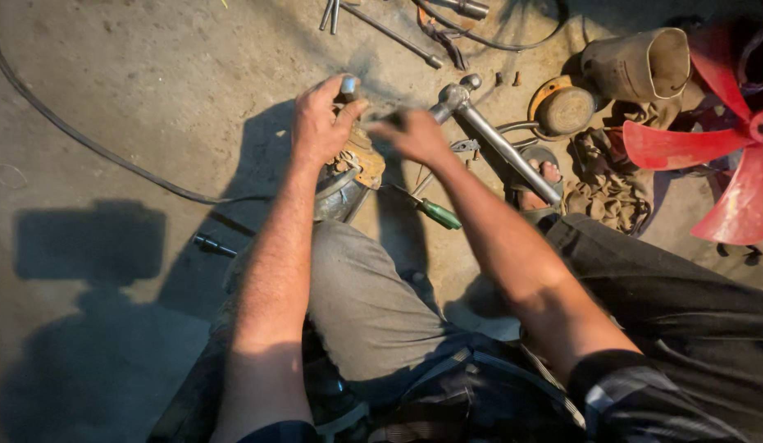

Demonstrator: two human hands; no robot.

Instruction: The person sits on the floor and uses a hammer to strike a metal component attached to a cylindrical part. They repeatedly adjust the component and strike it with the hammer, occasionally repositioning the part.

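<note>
1. left hand (pixel 320 123) has its grip clamped on a small metal shaft end (pixel 348 84); thumb and fingers wrapped round it, the silvery tip poking out just above the fingers
2. that shaft sticks up out of a round motor part (pixel 353 176) sitting right under the palm, between the knees on the concrete floor (pixel 135 98); its long axis seems to run roughly up and away from the person, tip pointing toward the top of the frame; the body is mostly hidden by the hand, so can't say more about it
3. right hand (pixel 414 135) is just beside the left, nearly touching at the fingertips, right by the same part; it's blurred, so can't tell if its grip is apart or together, or whether it's holding anything
4. a green-handled screwdriver (pixel 426 209) lies on the floor just under the right wrist; handle toward the person's right leg, blade aimed back at the motor part
5. a long steel hammer-like tool (pixel 496 143) lies diagonally behind the right forearm; head up near the right hand, handle running down to the right
6. further right: a red fan blade (pixel 717 156), a crumpled rag (pixel 603 180), a round orange-rimmed metal piece (pixel 562 107), a metal cup-shaped housing (pixel 640 61)
7. a black cable (pixel 94 148) curves across the floor on the left, well apart from the hands
</note>
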